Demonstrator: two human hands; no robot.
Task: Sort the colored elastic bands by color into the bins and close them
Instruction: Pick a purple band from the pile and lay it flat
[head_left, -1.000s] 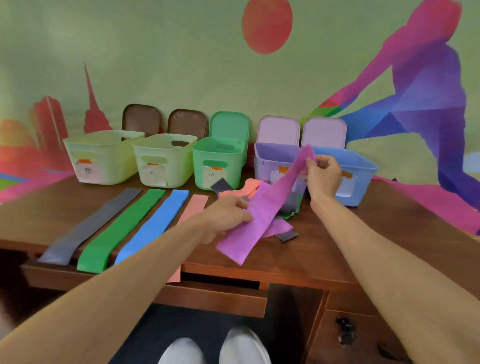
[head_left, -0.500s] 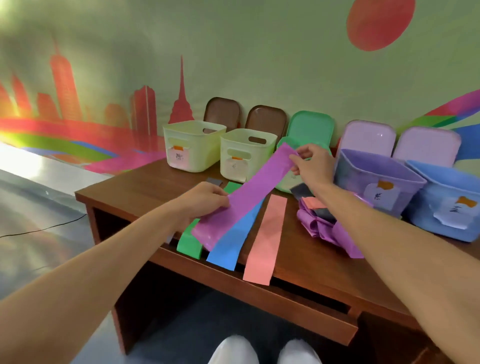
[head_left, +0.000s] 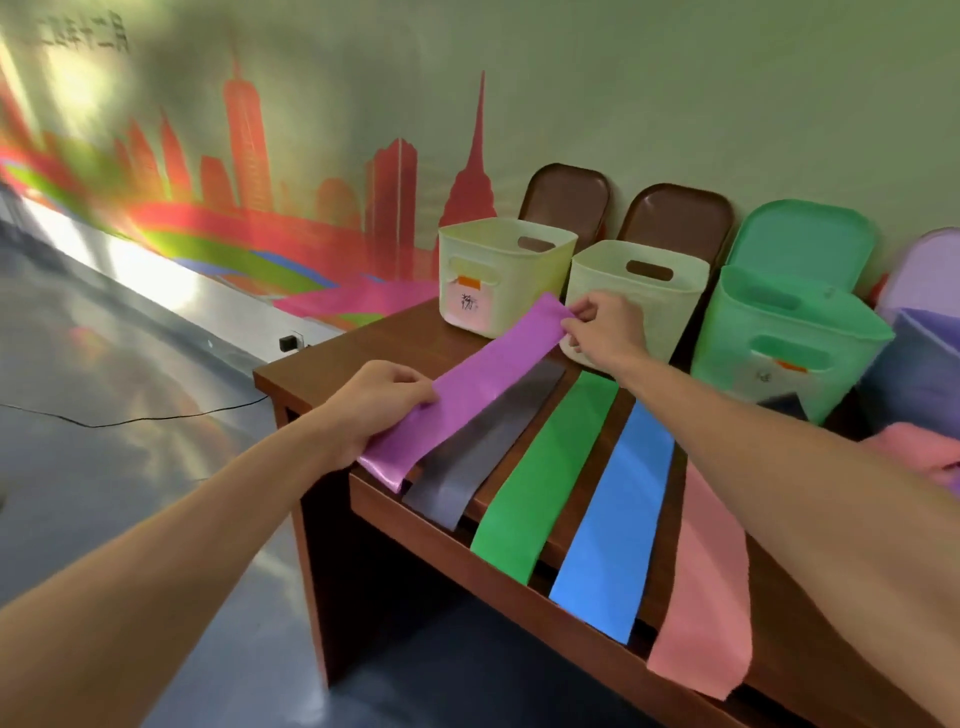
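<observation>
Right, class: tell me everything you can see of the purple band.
The purple band is a wide, flat strip, thin and faintly glossy, like rubbery sheet. It is held out straight, slanting away from the table's front edge. The left hand grips it near its near end, and the right hand pinches its far end. It is leftmost in the row, and its right edge overlaps the grey band. Whether it rests on the table cannot be told.

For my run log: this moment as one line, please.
left hand: holds purple band near end | right hand: pinches far end | on table: grey band, green band, blue band, pink band
</observation>
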